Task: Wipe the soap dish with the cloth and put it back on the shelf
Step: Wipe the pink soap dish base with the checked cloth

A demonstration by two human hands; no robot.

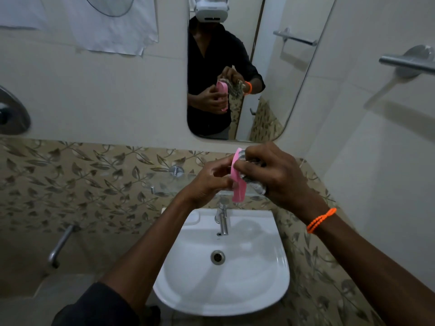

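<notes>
A pink soap dish (238, 187) is held on edge above the sink, in front of the glass shelf (164, 182). My left hand (209, 182) grips its left side with curled fingers. My right hand (275, 175) holds a bunched grey patterned cloth (253, 185) and presses it against the dish's right face. Most of the cloth is hidden under my right fingers. The mirror (270, 74) above reflects the same hold.
A white basin (259, 285) with a chrome tap (222, 220) sits directly below my hands. The clear glass shelf is fixed to the leaf-patterned tile wall behind. A towel bar (409, 63) juts out at the upper right, a pipe (60, 245) at lower left.
</notes>
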